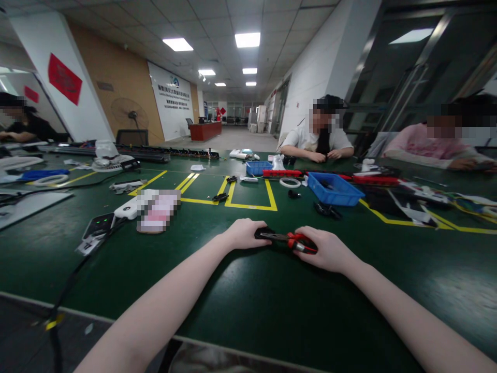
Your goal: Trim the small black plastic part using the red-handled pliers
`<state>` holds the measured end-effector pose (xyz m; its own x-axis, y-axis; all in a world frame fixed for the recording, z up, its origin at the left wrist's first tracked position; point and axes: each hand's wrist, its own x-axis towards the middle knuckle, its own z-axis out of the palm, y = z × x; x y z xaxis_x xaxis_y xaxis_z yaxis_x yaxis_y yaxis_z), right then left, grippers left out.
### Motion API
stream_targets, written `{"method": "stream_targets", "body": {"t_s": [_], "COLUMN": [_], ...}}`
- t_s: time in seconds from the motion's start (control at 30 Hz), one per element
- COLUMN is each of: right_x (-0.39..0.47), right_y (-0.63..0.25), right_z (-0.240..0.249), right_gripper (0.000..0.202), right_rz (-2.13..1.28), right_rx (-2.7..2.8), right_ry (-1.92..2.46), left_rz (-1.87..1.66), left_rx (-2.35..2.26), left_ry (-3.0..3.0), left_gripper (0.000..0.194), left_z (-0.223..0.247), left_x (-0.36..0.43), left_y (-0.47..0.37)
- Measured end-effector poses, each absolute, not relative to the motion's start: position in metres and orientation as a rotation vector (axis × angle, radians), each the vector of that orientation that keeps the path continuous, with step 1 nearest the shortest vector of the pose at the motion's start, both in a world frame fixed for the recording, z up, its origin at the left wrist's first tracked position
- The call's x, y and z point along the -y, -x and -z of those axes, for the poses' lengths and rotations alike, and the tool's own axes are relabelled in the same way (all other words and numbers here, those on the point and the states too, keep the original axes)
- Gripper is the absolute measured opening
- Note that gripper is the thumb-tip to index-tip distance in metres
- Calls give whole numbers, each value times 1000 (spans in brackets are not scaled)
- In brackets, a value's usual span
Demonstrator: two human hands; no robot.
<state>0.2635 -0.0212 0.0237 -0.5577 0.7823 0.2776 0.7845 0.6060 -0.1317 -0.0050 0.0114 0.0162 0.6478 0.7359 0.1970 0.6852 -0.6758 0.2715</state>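
My right hand is wrapped round the red-and-black handles of a pair of needle-nose pliers. The metal jaws point left and reach a small black part. Between the thumb and fingers of my left hand that black part is pinched, just above the green table. Its exact kind is too small to make out, and my fingers cover some of it. Whether the jaws grip the part or only touch it, I cannot tell.
Beyond my hands stand a blue bin and a smaller blue bin. Yellow tape marks the green table. A phone, a white power bank and a black cable lie left. Co-workers sit across the table.
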Motion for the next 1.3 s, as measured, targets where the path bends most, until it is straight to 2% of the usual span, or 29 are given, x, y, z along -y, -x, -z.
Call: {"method": "stream_targets", "body": {"t_s": [0.43,1.07,1.3], "right_x": [22,18,19], "right_y": [-264,-267,-264], "right_z": [-23,-21,-22], "right_gripper": [35,41,37], "right_rz": [287,416,358], "right_rx": [2500,2477,2438], "right_ry": [1224,1070,1047], "left_rz": [-482,-463,-479], "left_rx": [-1158,-1162,-1146], "left_ry": [-2610,-2650,-2677], "left_gripper": [39,40,39], "left_z": [-16,-16,-14], "left_x": [-13,-11,-12], "left_y": [5,4,5]}}
